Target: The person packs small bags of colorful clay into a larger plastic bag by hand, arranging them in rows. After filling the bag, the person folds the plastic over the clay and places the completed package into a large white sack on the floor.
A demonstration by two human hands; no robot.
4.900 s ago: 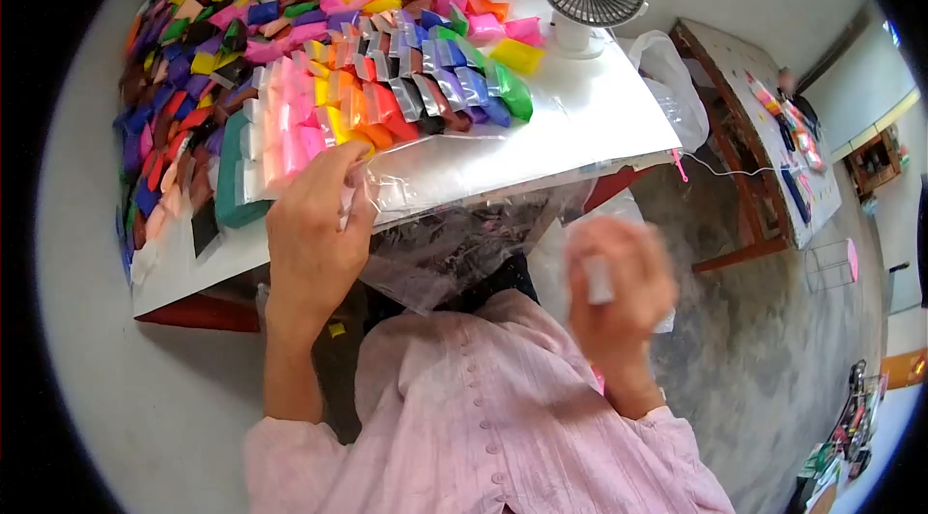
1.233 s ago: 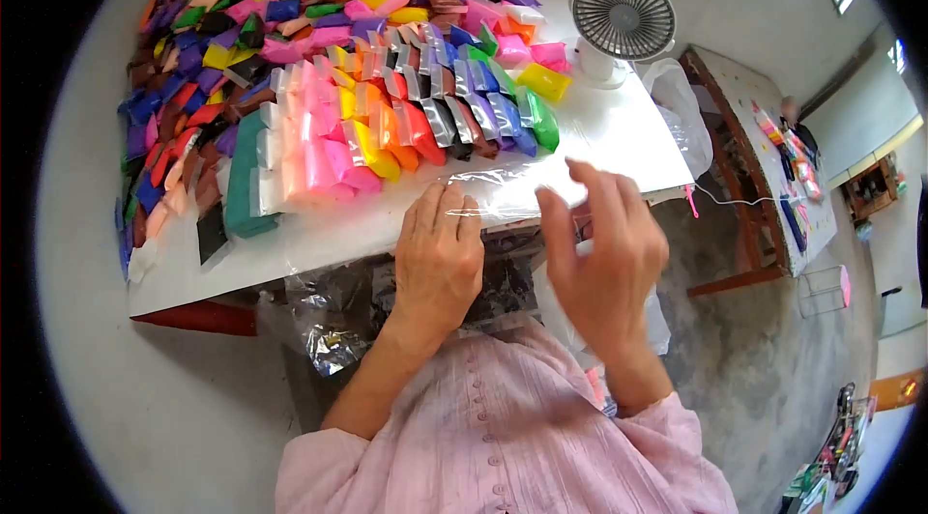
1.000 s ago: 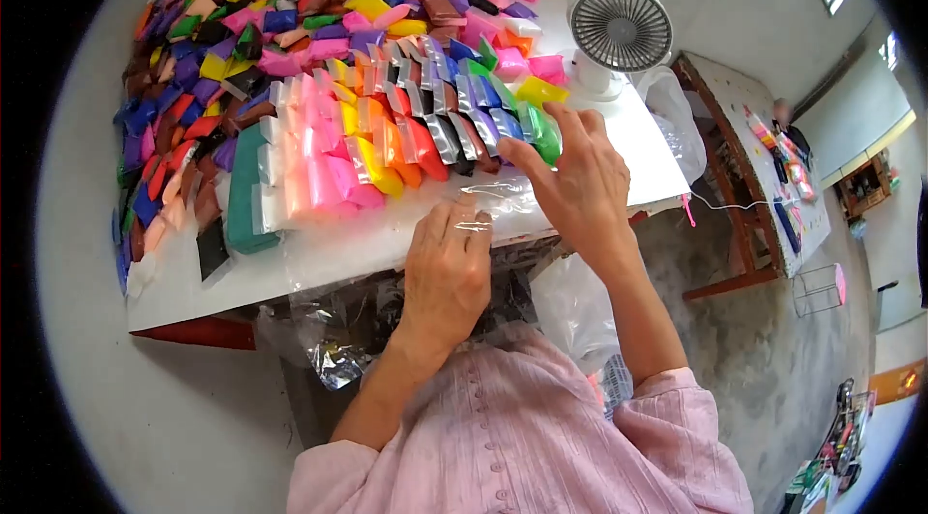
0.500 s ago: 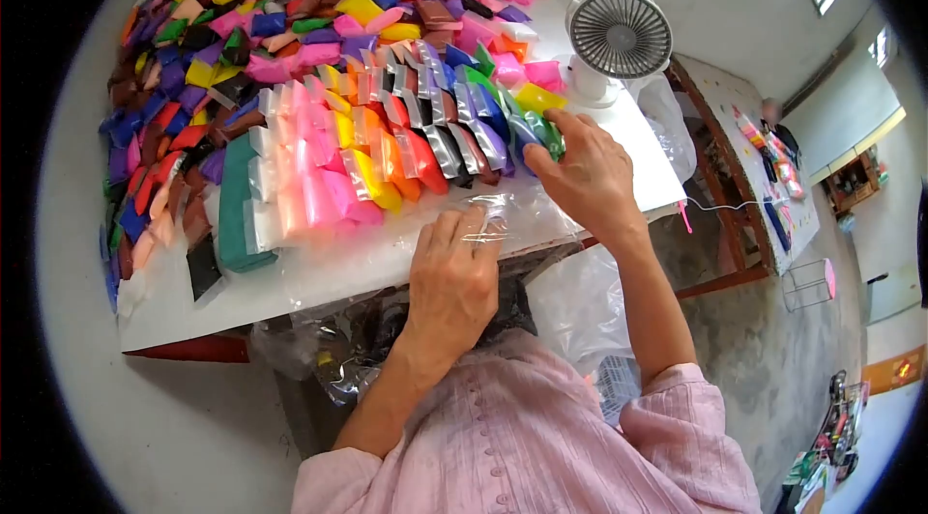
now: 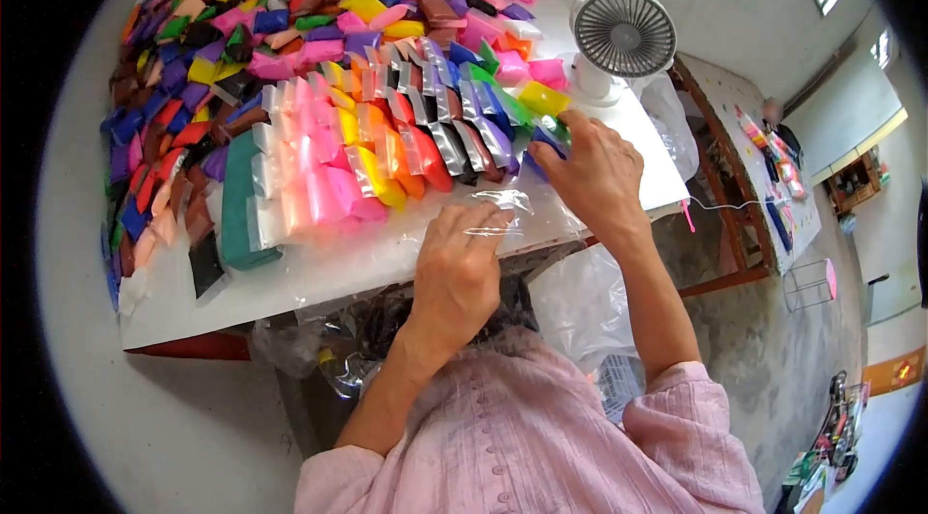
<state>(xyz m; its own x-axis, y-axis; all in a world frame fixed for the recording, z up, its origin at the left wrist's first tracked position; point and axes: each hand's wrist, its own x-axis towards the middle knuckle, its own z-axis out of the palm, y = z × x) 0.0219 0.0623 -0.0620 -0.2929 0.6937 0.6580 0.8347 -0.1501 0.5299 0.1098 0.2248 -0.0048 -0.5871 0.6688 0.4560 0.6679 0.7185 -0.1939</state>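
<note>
My left hand (image 5: 458,268) is at the table's front edge, fingers curled and closed on a clear plastic bag (image 5: 503,210) that lies flat and wrinkled. My right hand (image 5: 597,174) is at the right end of the packet rows, thumb and fingers closed around a blue packet (image 5: 547,139); its far side is hidden by the fingers. Overlapping rows of filled clear packets lie to the left: pink (image 5: 324,190), yellow (image 5: 375,176), orange (image 5: 396,161), red (image 5: 423,155), black, brown, purple and green (image 5: 512,110). A yellow packet (image 5: 543,98) lies just beyond my right fingertips.
A large heap of colourful packets (image 5: 309,21) covers the back and left of the white table (image 5: 358,268). A dark green block (image 5: 246,210) stands left of the rows. A white fan (image 5: 623,36) stands at the back right, its cable running right. Plastic bags hang below the front edge.
My right hand has shifted slightly right and up, and the green and blue packets under it have changed position. A blue packet now shows between thumb and fingers. My left hand has barely moved.
</note>
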